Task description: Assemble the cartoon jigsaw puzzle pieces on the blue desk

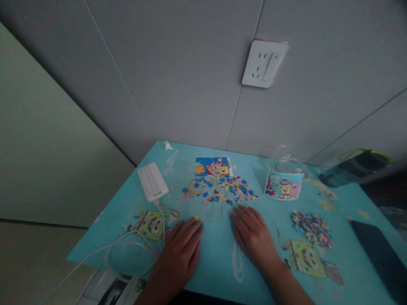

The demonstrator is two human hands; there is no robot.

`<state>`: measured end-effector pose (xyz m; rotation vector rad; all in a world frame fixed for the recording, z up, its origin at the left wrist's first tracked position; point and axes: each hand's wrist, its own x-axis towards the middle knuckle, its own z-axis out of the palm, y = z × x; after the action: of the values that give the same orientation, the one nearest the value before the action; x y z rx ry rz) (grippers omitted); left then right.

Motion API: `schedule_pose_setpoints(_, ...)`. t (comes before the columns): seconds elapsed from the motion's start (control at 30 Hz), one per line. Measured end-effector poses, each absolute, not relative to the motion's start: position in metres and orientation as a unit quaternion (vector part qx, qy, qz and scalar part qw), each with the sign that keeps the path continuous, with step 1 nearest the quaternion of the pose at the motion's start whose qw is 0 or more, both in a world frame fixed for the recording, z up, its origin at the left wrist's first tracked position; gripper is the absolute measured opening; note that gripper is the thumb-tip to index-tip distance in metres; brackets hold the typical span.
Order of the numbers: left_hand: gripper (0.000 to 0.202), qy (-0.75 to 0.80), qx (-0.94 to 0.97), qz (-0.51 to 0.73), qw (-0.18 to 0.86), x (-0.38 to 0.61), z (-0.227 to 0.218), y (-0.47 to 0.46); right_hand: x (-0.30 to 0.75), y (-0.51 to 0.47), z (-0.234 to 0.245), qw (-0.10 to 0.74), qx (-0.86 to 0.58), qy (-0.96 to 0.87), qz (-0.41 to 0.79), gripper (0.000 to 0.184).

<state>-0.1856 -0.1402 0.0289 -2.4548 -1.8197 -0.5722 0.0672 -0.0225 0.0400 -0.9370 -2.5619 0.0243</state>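
My left hand lies flat on the blue cartoon-printed table, fingers stretched out. Its fingertips touch a small yellow and blue puzzle piece. My right hand also rests flat with fingers spread, holding nothing. Just beyond both hands lies a loose heap of small jigsaw pieces. Behind that heap is a cartoon reference picture card.
A white power bank with a cable sits at the left. A clear cartoon-printed tub stands at the right, with a second pile of pieces nearer. A dark bottle and a black flat object lie far right. A wall socket is above.
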Motion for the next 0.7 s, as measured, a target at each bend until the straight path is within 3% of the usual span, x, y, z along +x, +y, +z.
schedule_pose_setpoints(0.37, 0.048, -0.550, -0.809, -0.180, 0.100, -0.195, 0.012, -0.139, 0.053, -0.021, 0.042, 0.220, -0.361, -0.906, 0.007, 0.036)
schedule_pose_setpoints(0.7, 0.047, -0.591, -0.763, -0.209, 0.158, -0.194, 0.004, -0.139, 0.012, -0.052, 0.043, 0.233, -0.247, -0.939, 0.054, 0.037)
